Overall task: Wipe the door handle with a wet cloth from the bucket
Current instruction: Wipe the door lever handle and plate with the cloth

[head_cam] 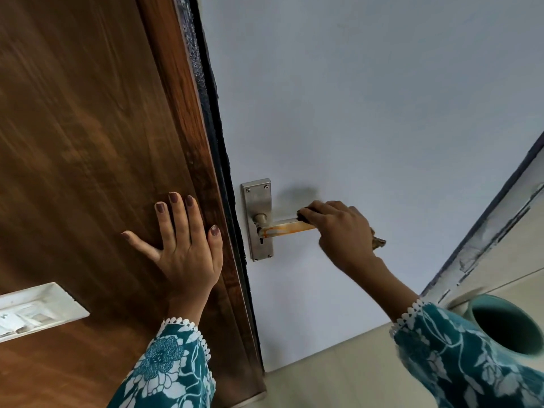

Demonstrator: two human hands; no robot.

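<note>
A metal lever door handle (287,227) with orange-brown smears sticks out from a steel backplate (258,201) on a pale grey door. My right hand (341,231) is closed around the outer end of the lever with a brownish cloth (378,242) inside it; only a scrap of cloth shows behind the palm. My left hand (184,240) lies flat, fingers spread, on the brown wooden panel (88,142) left of the handle. A teal bucket (500,322) stands on the floor at the lower right, partly hidden by my sleeve.
A dark edge strip (212,122) runs between the wooden panel and the grey door. A white recessed plate (32,310) sits in the wood at the lower left. Beige floor tiles (338,372) lie below the door.
</note>
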